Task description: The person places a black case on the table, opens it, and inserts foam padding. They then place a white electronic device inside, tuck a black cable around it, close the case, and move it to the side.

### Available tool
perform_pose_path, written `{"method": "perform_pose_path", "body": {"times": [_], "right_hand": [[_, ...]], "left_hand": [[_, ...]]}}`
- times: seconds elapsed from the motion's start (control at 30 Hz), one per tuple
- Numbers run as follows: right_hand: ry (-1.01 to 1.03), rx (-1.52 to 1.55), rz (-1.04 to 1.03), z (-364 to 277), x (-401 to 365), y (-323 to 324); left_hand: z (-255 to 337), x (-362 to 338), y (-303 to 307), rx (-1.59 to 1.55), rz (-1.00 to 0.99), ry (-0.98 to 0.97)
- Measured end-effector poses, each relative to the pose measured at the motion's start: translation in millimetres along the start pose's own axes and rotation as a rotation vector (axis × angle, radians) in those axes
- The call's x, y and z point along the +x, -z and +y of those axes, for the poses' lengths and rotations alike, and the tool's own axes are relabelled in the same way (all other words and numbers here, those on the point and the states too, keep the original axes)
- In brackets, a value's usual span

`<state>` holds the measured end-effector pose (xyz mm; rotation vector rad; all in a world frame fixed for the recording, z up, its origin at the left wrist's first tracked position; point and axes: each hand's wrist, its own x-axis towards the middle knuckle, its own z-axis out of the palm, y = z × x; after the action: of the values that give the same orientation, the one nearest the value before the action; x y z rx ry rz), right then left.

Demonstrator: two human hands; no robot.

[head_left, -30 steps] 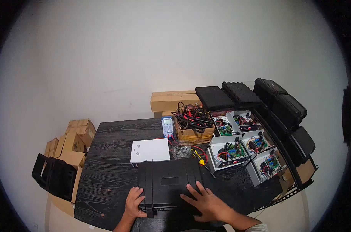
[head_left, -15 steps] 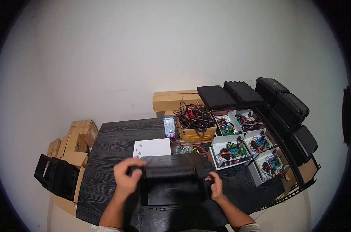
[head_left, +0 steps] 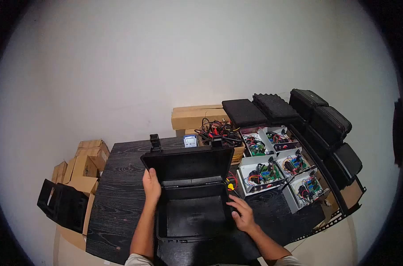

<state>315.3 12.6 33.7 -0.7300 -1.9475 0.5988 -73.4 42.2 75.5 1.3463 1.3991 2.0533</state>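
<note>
A black hard plastic case (head_left: 195, 237) stands on the table in front of me, its lid (head_left: 190, 165) raised and leaning back. Two latches stick up from the lid's top edge. Nothing lies in the bottom of the case. My left hand (head_left: 152, 185) is at the lid's lower left edge, thumb on the near side and the other fingers partly hidden behind it. Beside the right wall of the case is my right hand (head_left: 243, 215), its fingers apart and holding nothing.
Several white enclosures (head_left: 262, 174) with wired circuit boards sit at right. Behind the lid are a multimeter (head_left: 190, 141) and a carton of cables (head_left: 217, 133). Black foam pads (head_left: 245, 112) and closed black cases (head_left: 328, 124) stand back right. Cardboard boxes (head_left: 84, 166) are left.
The lid has swung up and back, showing the inside of the case. My right hand has let go and opened; the left has moved to the lid's lower left edge. The white sheet is now hidden.
</note>
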Motion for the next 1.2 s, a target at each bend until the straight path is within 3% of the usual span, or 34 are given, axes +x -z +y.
{"method": "perform_pose_path", "body": {"times": [0.1, 0.2, 0.33, 0.47, 0.6, 0.77, 1.07, 1.2], "right_hand": [[0.117, -0.251, 0.183, -31.0, 30.0, 31.1], [0.153, -0.262, 0.306, -63.8, 81.8, 79.4], [0.028, -0.246, 0.375, -43.0, 161.2, 124.4], [-0.088, -0.407, 0.223, 6.6, 256.8, 132.3], [-0.067, -0.756, 0.082, 75.1, 304.6, 116.9], [-0.069, -0.916, 0.047, 125.6, 326.0, 108.5], [-0.200, -1.031, -0.056, 135.3, 334.9, 108.8], [-0.135, -1.074, -0.042, 146.1, 338.9, 104.3]], "left_hand": [[-14.5, -8.1, -4.5, 0.061, 0.031, -0.007], [0.2, -9.4, -5.3, 0.134, -0.028, 0.012], [-6.9, -8.3, -1.6, 0.220, -0.074, 0.060], [-4.9, -11.7, -4.2, 0.287, -0.048, 0.027], [-10.2, -11.4, -1.6, 0.340, -0.067, 0.011], [-8.7, -10.4, -1.9, 0.393, -0.092, 0.047], [-19.6, -9.6, 1.8, 0.369, -0.121, 0.093], [-25.8, -9.8, 0.2, 0.359, -0.094, 0.099]]}}
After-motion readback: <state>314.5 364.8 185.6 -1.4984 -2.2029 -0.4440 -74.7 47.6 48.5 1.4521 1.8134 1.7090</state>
